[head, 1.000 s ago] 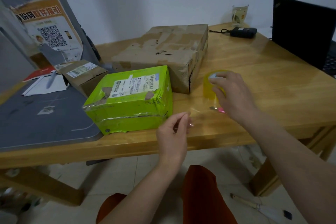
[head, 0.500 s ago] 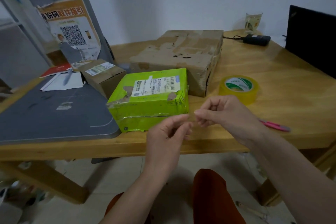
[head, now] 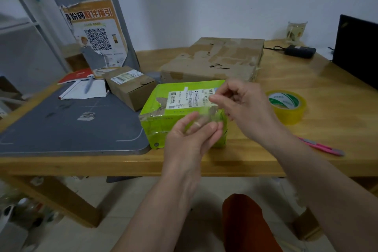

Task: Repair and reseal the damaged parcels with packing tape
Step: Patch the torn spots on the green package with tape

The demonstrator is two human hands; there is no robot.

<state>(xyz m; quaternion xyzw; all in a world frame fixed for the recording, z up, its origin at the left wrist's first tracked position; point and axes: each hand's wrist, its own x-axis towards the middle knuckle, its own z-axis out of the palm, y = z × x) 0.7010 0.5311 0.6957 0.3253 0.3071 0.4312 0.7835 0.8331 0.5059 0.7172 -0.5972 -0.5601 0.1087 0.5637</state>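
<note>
A green parcel [head: 178, 96] with a torn top and a white label lies near the table's front edge. A clear strip of packing tape [head: 206, 114] is stretched over its right front corner. My left hand [head: 190, 139] pinches the strip's lower end and my right hand [head: 243, 108] pinches its upper end. The yellow tape roll [head: 288, 106] lies flat to the right of the parcel. Behind stands a large worn cardboard box [head: 214, 59], and a small brown box [head: 131, 86] sits to the left.
A pink utility knife [head: 321, 146] lies at the front right of the wooden table [head: 337, 125]. A grey scale platform [head: 69, 125] fills the left side, with papers and a pen behind it. A black laptop [head: 358, 51], a charger and a glass stand at the back right.
My right hand left the tape roll and came to the left hand. Both hands then rose with a cut strip of tape over the green parcel's right corner.
</note>
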